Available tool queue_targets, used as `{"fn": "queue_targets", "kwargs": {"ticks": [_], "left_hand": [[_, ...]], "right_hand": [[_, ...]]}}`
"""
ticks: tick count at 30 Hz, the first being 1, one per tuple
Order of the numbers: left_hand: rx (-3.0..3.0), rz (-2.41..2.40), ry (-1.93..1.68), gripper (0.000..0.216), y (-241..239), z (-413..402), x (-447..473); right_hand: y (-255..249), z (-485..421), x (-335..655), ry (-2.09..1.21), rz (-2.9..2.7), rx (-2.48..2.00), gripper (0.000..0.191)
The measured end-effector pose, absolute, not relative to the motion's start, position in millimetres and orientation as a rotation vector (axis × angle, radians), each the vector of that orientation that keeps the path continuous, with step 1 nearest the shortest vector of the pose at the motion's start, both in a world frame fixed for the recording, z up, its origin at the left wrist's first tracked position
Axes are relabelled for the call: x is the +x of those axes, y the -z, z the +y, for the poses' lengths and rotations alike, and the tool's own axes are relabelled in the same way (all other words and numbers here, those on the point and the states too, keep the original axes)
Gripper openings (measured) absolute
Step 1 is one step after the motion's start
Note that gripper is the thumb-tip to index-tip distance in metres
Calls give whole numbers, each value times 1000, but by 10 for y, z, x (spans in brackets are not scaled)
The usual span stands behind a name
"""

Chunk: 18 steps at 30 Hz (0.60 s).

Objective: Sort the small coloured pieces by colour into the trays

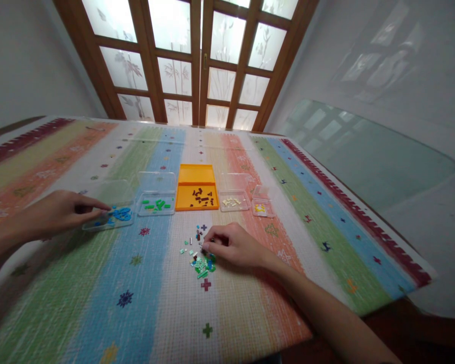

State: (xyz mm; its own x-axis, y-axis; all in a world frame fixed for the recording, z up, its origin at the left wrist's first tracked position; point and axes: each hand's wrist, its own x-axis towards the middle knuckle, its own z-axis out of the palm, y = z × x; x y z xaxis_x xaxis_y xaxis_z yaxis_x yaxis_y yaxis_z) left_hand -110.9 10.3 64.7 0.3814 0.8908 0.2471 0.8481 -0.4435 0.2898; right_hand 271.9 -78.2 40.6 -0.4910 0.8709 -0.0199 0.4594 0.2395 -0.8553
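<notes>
The left hand (60, 212) reaches out over the near edge of a clear box of blue pieces (111, 216). Its fingers are drawn together and point into the box, with the fingertips just above the blue bits. Whether a piece sits between them is too small to tell.

The right hand (235, 245) rests on the striped table (98, 303), its fingers curled under and its fingertips touching the right edge of a loose pile of small pieces (201, 260), mostly green, blue and white. The pile is touching this hand, just to its left. Whether the fingertips pinch one of the pieces cannot be seen.

Beyond both hands stands a row of open boxes. Just right of the left hand's box is a clear box of green pieces (156, 205). Next comes an orange box of dark pieces (197, 194), straight beyond the pile. A clear box of pale pieces (233, 201) and a smaller clear box of yellow pieces (261, 207) lie beyond the right hand.
</notes>
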Motion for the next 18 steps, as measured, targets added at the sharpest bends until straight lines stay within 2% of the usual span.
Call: {"fn": "queue_targets", "kwargs": {"ticks": [5,11,14,18], "left_hand": [[2456,1499,-526,43,-766,86,-977],[2629,843,-769,21,-545,-112,-289],[2660,654,-745,24,-424,-252,-12],[2657,602,-587,31,-328,-376,140]], "right_hand": [[-392,-765,2721,-1018,-2124,-1256,14],[-244,-729,2716,-537,-2199,-1251,17],[-187,-698,2707,-370,-2235,-1194,21],[-158,-652,2680,-326,-2326,-1138,27]]}}
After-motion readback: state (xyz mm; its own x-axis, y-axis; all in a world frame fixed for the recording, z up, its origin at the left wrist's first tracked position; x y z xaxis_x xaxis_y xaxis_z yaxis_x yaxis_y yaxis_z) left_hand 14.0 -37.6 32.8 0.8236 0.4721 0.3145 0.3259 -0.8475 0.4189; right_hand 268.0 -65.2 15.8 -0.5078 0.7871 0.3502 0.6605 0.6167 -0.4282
